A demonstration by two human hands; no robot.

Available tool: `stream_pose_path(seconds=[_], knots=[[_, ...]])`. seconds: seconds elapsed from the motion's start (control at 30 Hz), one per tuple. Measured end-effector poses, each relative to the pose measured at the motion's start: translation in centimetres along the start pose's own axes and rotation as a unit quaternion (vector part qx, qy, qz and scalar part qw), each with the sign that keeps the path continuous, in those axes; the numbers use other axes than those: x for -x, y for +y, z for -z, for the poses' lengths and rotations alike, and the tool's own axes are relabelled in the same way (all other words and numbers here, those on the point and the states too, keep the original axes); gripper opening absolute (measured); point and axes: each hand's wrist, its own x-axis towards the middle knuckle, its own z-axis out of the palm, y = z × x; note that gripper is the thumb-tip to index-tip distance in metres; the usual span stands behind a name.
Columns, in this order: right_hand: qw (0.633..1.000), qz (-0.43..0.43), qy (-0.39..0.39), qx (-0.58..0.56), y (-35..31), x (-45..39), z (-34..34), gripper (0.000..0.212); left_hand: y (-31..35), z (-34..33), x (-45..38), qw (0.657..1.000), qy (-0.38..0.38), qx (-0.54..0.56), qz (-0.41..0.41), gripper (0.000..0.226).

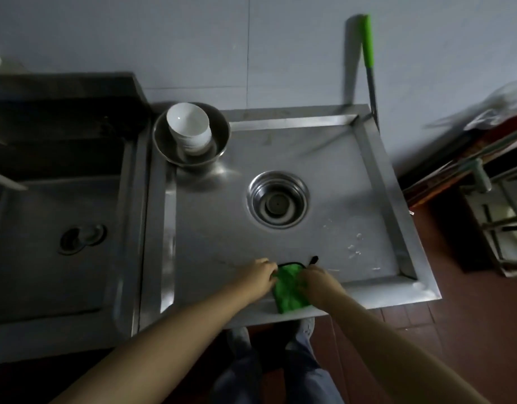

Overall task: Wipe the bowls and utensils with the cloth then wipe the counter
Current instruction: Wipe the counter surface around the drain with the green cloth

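A green cloth [287,290] with a black edge hangs over the front rim of the steel counter [324,176]. My left hand [261,272] pinches its left top corner. My right hand [317,279] grips its right side. A stack of white bowls [190,128] sits tilted inside a steel bowl [219,138] at the counter's back left corner. No utensils are visible.
A round steel drain [277,198] lies in the middle of the counter. White specks [355,246] dot its right front area. A deep sink [58,228] lies to the left. A green-handled stick [368,51] leans on the wall. A metal rack [496,199] stands at right.
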Motion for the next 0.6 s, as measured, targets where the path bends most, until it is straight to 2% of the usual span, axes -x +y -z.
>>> stream_pose_path(seconds=[0.2,0.27,0.4,0.53,0.6], knots=[[0.976,0.139,-0.034,0.164,2.5,1.4,-1.4,0.045,0.9,-5.2,-0.3,0.994,-0.089,-0.021,-0.055,0.051],[0.969,0.158,-0.027,0.187,3.5,1.6,-1.5,0.049,0.9,-6.3,-0.1,0.993,-0.095,-0.044,-0.062,0.058],[0.966,0.187,0.026,0.179,4.5,1.3,-1.8,0.037,0.6,-8.0,-0.2,0.996,-0.059,-0.051,-0.048,0.064],[0.976,0.174,0.067,0.115,3.9,1.2,0.3,0.021,1.8,-7.9,-0.5,0.999,-0.017,-0.038,-0.017,0.071],[0.976,0.174,0.1,0.084,3.8,1.4,1.9,0.019,2.6,-7.4,-0.9,1.0,0.003,-0.023,0.01,0.064]])
